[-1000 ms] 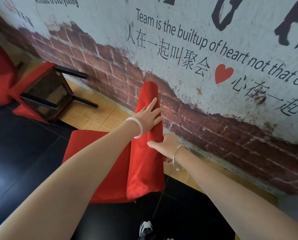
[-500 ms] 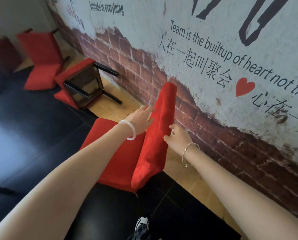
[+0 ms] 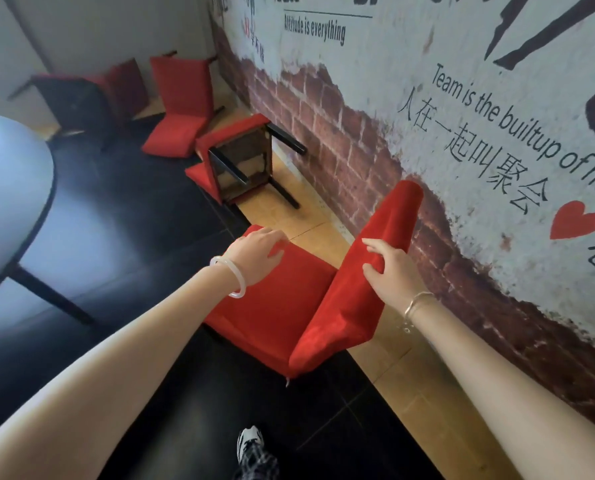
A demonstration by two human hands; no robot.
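Writing, upper frame, printed on the wall: "Attitude is everything" in black under a ruled line; to the right, "Team is the builtup of hea", cut off at the frame edge; beneath it "人在一起叫聚会", then a red heart. Further black strokes at top right, too cropped to read. Lower band of the wall printed as worn red brick under flaking pale plaster.

Red chair, centre of frame, near the wall: loose red fabric cover, flat squarish seat, tall narrow backrest with rounded top, creased at the lower corner.

Left hand: palm down on the seat's far corner, fingers slightly bent, arm stretched out straight; hold on the edge not clear. White smooth bangle at the wrist.

Right hand: clamped on the backrest's edge at mid-height, thumb on the front face, fingers wrapped over. Thin metal bracelet at the wrist.

Hands apart, one at each end of the chair.

Overturned chair, above centre: red cover, dark legs sticking out sideways. Another red chair, upper left. Round glossy table, left edge. Floor of black tiles with a tan strip along the wall. Black-and-white shoe, bottom centre.
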